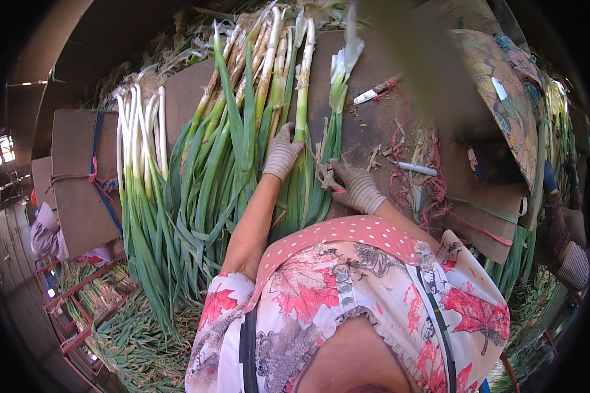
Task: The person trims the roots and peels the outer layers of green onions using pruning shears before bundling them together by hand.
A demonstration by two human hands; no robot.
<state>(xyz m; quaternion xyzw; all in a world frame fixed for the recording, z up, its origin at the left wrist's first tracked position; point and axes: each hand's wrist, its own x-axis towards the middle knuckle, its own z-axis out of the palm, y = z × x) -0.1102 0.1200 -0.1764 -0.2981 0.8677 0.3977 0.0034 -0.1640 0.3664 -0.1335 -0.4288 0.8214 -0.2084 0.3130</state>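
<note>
My left hand [281, 154], in a grey knit glove, lies on a pile of long green onions [242, 131] on a brown cardboard-covered table [373, 131]. Its fingers close around one stalk [301, 98] with a white shaft. My right hand [356, 187], also gloved, rests just right of the pile. It pinches dry brownish peel [326, 173] near that stalk's leaves, and something small and red shows under its fingers. The onions' roots point away from me and their leaves hang toward me.
A bundle of cleaned white-shafted onions [141, 131] lies at left beside a tied cardboard box [78, 177]. A white-bladed knife [373, 92], a white stick [416, 169] and red strings [432, 187] lie at right. Other people work at far left [46, 236] and right [573, 262].
</note>
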